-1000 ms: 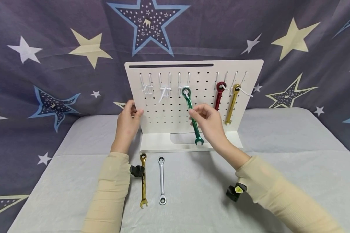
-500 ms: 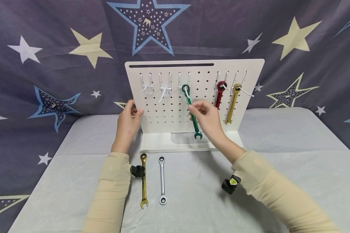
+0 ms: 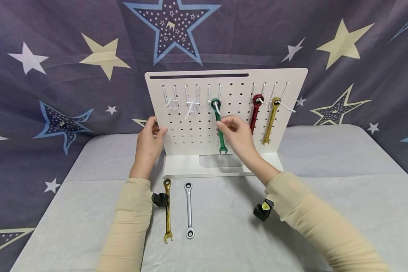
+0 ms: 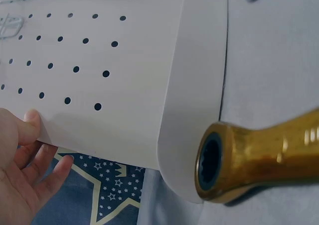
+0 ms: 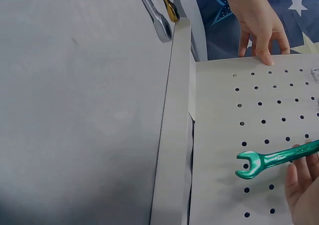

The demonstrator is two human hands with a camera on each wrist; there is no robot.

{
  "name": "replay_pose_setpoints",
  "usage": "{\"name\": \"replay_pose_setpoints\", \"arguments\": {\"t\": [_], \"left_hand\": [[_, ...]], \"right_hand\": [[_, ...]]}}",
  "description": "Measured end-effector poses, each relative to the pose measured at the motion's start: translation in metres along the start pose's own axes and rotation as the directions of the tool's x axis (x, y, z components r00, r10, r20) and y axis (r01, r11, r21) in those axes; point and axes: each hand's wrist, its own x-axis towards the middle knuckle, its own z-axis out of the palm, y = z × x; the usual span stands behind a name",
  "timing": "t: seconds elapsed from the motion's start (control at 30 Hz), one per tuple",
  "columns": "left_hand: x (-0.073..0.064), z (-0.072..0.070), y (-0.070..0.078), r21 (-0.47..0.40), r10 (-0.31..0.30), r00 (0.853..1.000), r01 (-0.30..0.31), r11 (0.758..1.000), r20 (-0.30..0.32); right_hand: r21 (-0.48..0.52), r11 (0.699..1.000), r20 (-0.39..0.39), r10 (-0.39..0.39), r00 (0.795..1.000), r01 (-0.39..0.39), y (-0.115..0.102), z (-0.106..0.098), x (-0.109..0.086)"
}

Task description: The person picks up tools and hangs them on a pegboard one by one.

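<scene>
While the green wrench [image 3: 221, 140] was pinched mid-frame by fingers of the right hand [image 3: 238, 136], its lower end had been swung up and left, its ring apparently seated deeper on the hook [image 3: 217, 109]; the pegboard [image 3: 236, 108] was gripped at frame-left by the left hand [image 3: 149, 146].

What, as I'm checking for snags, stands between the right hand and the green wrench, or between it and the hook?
Nothing visible: the right hand pinches the green combination wrench, its ring end apparently around the white pegboard hook.
</scene>
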Motion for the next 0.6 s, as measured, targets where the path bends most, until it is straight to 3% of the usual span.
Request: {"name": "replay_pose_setpoints", "arguments": {"t": [0.37, 0.6], "left_hand": [[0.001, 0.000, -0.001, 0.000, -0.008, 1.000, 0.008, 1.000, -0.013], [0.001, 0.001, 0.000, 0.002, -0.017, 1.000, 0.017, 1.000, 0.000]], "right_hand": [[-0.050, 0.999, 0.049, 0.002, 0.999, 0.001, 0.004, -0.005, 0.004], [-0.010, 0.999, 0.077, 0.052, 0.996, -0.052, 0.009, -0.019, -0.007]]}}
